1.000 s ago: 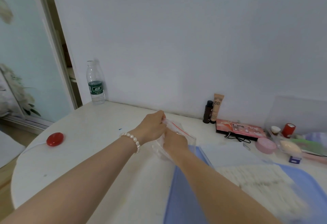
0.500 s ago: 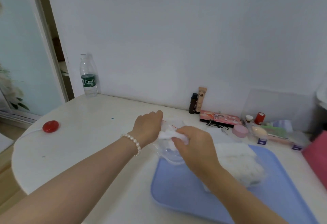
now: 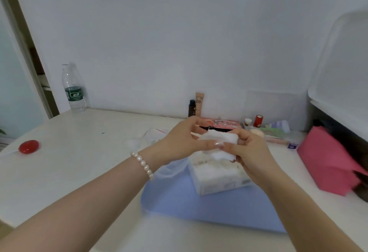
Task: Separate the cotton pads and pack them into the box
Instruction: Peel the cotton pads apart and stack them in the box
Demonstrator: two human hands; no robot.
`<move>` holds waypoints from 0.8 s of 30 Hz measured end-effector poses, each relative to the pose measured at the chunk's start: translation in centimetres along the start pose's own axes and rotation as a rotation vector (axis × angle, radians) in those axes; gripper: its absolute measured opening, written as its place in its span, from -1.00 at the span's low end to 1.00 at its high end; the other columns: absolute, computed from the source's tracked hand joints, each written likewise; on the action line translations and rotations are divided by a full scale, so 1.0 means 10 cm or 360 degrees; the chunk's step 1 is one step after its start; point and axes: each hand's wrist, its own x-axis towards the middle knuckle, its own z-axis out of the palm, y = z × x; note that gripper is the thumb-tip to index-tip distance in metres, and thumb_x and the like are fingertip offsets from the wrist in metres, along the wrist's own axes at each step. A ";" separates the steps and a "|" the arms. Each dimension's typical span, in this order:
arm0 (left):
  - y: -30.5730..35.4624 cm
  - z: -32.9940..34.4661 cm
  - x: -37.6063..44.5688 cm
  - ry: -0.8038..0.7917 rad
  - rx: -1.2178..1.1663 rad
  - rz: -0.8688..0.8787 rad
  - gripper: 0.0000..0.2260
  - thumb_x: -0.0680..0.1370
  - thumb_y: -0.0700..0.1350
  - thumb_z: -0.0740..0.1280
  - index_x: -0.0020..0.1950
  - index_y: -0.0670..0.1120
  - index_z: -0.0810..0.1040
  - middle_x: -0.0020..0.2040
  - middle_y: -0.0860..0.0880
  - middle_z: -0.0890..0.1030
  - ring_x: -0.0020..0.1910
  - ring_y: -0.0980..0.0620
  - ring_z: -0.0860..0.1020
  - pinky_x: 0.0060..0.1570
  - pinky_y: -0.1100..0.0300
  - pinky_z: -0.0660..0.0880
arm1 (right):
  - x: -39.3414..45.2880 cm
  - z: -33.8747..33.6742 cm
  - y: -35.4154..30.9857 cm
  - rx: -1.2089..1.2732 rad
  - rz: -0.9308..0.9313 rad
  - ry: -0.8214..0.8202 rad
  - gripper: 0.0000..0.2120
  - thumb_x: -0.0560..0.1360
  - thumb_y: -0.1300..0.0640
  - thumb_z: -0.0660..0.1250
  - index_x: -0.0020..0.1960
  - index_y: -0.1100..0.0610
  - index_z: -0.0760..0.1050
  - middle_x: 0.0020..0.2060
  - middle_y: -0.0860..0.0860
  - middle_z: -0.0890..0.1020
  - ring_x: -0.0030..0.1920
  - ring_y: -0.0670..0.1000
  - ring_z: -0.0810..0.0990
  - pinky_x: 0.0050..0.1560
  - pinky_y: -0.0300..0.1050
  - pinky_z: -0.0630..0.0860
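Note:
A wad of white cotton pads (image 3: pixel 218 141) is held between both hands above the table. My left hand (image 3: pixel 179 142), with a pearl bracelet on the wrist, grips its left side. My right hand (image 3: pixel 251 150) grips its right side. Directly below them stands a clear box (image 3: pixel 217 176) with white cotton pads inside, resting on a blue tray (image 3: pixel 199 206). A clear zip bag (image 3: pixel 154 134) with a red strip lies on the table behind my left hand, out of both hands.
A water bottle (image 3: pixel 74 88) stands at the back left, a red round object (image 3: pixel 28 146) at the left edge. Cosmetics line the back wall: a dark bottle and BB tube (image 3: pixel 199 104), a pink palette (image 3: pixel 225 123). A pink bag (image 3: pixel 328 162) sits at right.
The right hand drew the cotton pads out of the zip bag. Both hands moved right with the pads to above the box; the zip bag now lies on the table.

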 end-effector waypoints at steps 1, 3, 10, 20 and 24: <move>-0.04 0.11 0.01 -0.0008 -0.0035 -0.0039 -0.60 0.34 -0.02 0.54 0.10 -0.01 0.49 0.03 -0.02 0.58 -0.06 0.01 0.61 -0.10 0.15 0.59 | -0.03 -0.03 0.00 0.0007 -0.0011 -0.0020 -0.89 0.35 0.32 0.43 -0.18 0.17 0.56 -0.31 0.09 0.66 -0.35 0.02 0.59 -0.49 -0.25 0.41; -0.10 0.29 0.00 -0.0017 -0.0264 -0.0095 -0.71 0.43 -0.10 0.46 0.10 -0.11 0.51 0.00 -0.12 0.62 -0.13 -0.05 0.64 -0.17 0.09 0.62 | -0.08 -0.10 0.01 0.0063 -0.0022 -0.0033 -0.93 0.44 0.23 0.36 -0.14 0.24 0.58 -0.25 0.15 0.64 -0.32 0.03 0.57 -0.46 -0.23 0.43; -0.23 0.53 0.02 0.0007 -0.0929 -0.0270 -0.79 0.57 -0.16 0.27 0.08 -0.29 0.54 -0.05 -0.23 0.62 -0.23 -0.02 0.62 -0.24 0.18 0.62 | -0.18 -0.30 0.12 0.0507 0.0142 -0.0103 -0.82 0.51 0.24 0.21 -0.02 0.26 0.57 -0.12 0.17 0.69 -0.17 0.06 0.67 -0.26 -0.16 0.59; -0.39 0.46 -0.05 0.0239 -0.1259 -0.0255 -0.80 0.58 -0.17 0.24 0.07 -0.28 0.54 -0.03 -0.21 0.66 -0.15 -0.04 0.67 -0.16 0.15 0.63 | -0.17 -0.10 0.22 -0.0425 -0.0400 0.0551 -0.74 0.33 0.36 0.46 -0.16 0.03 0.52 -0.26 0.02 0.55 -0.33 -0.14 0.47 -0.27 -0.35 0.43; -0.44 0.46 -0.12 0.0343 -0.1435 -0.0168 -0.76 0.60 -0.18 0.20 0.12 -0.32 0.51 -0.02 -0.22 0.66 -0.12 -0.04 0.67 -0.19 0.18 0.61 | -0.27 0.12 0.21 -0.0520 -0.0511 0.0514 -0.90 0.33 0.12 0.48 -0.29 0.02 0.56 -0.40 0.00 0.55 -0.38 -0.10 0.44 -0.31 -0.29 0.39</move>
